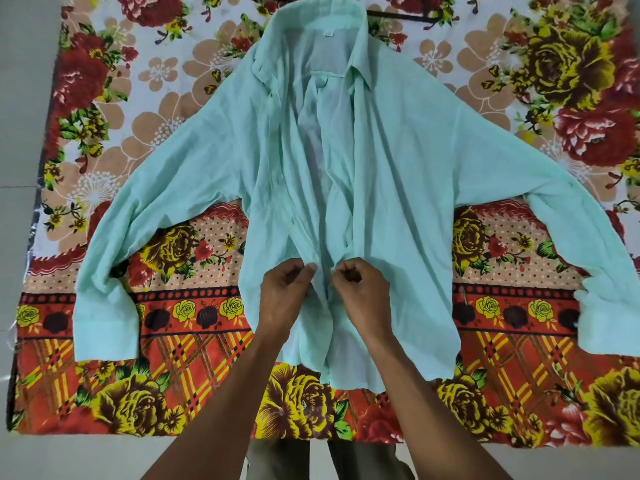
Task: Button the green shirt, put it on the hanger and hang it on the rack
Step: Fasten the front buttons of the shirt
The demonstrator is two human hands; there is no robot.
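A pale green long-sleeved shirt (398, 161) lies face up on a floral cloth, collar away from me, sleeves spread to both sides. Its front is open from the collar down to about my hands. My left hand (284, 292) pinches the left front edge low on the shirt. Close beside it, my right hand (360, 289) pinches the right front edge, and the two edges meet between my fingers. A dark hanger (401, 16) pokes out from behind the collar at the top; most of it is hidden by the shirt.
The floral cloth (173, 393) is spread on a pale tiled floor (24, 116), which shows at the left and along the near edge. My trouser legs (360, 459) show at the bottom. No rack is in view.
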